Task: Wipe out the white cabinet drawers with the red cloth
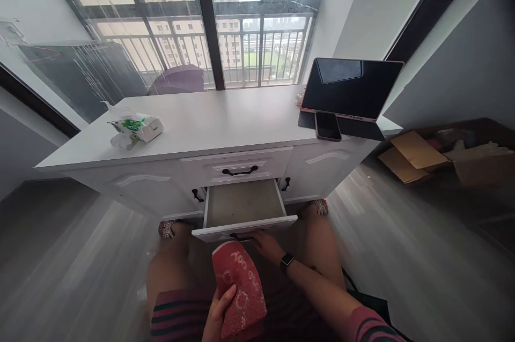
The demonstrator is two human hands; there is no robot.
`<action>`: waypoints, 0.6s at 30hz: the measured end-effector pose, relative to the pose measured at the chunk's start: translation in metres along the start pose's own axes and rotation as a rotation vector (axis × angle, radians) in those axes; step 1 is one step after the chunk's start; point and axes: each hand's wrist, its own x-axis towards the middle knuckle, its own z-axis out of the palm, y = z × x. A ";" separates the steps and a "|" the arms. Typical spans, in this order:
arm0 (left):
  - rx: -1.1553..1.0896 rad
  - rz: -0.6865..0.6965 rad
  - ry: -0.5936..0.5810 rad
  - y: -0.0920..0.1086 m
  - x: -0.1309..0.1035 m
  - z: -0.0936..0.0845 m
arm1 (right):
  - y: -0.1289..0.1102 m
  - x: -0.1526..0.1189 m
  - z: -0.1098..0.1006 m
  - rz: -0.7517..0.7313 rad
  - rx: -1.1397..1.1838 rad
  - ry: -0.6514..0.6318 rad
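Note:
My left hand [220, 307] holds a folded red cloth [240, 291] with a pale pattern, its thumb lying across the front. My right hand [265, 244], with a dark watch on the wrist, is at the front of the open lower drawer [245, 227], fingers at its dark handle [240, 236]. The fingertips are partly hidden there. Inside, the drawer's pale bottom [241, 203] shows bare. Above it, the upper drawer [241, 165] of the white cabinet is closed.
The white cabinet top [225, 122] bears a tissue pack [147, 127] at left, and a tablet [352, 87] and phone [328, 126] at right. An open cardboard box [422, 151] stands on the right floor. My legs flank the drawer. A window is behind.

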 end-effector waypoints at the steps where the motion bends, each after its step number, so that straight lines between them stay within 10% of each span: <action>1: -0.006 -0.009 -0.008 0.003 0.001 0.001 | -0.001 -0.002 0.000 -0.012 0.020 -0.005; 12: 0.392 0.368 0.006 0.073 0.048 0.053 | -0.009 -0.005 0.006 0.006 0.099 -0.031; 18: 1.167 0.827 -0.416 0.097 0.131 0.107 | -0.006 -0.005 0.011 -0.008 0.072 -0.050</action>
